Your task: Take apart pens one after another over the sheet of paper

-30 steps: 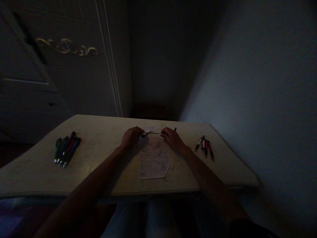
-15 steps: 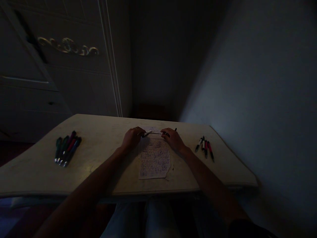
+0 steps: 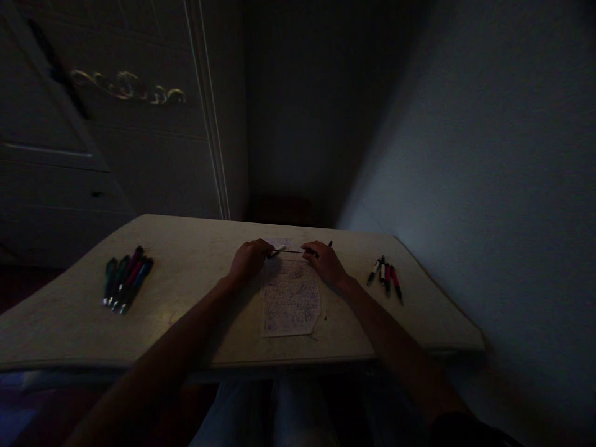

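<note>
Over the top part of a scribbled paper sheet [image 3: 291,298], both hands are close together. My left hand [image 3: 249,262] is closed, its fingertips pinching one end of a thin dark rod [image 3: 292,251] that looks like a pen refill. The rod's other end runs into the fingers of my right hand [image 3: 327,264], also closed. A small white pen piece [image 3: 279,248] shows beside the left fingertips; whether that hand holds it I cannot tell. A dark tip [image 3: 330,243] sticks up behind the right hand. Dim light hides finer detail.
Several coloured pens [image 3: 125,279] lie in a bunch on the left of the pale table [image 3: 195,248]. On the right lie several short black, white and red pen pieces [image 3: 386,276]. A wall [image 3: 488,186] borders the right side; a cabinet [image 3: 153,161] stands behind left.
</note>
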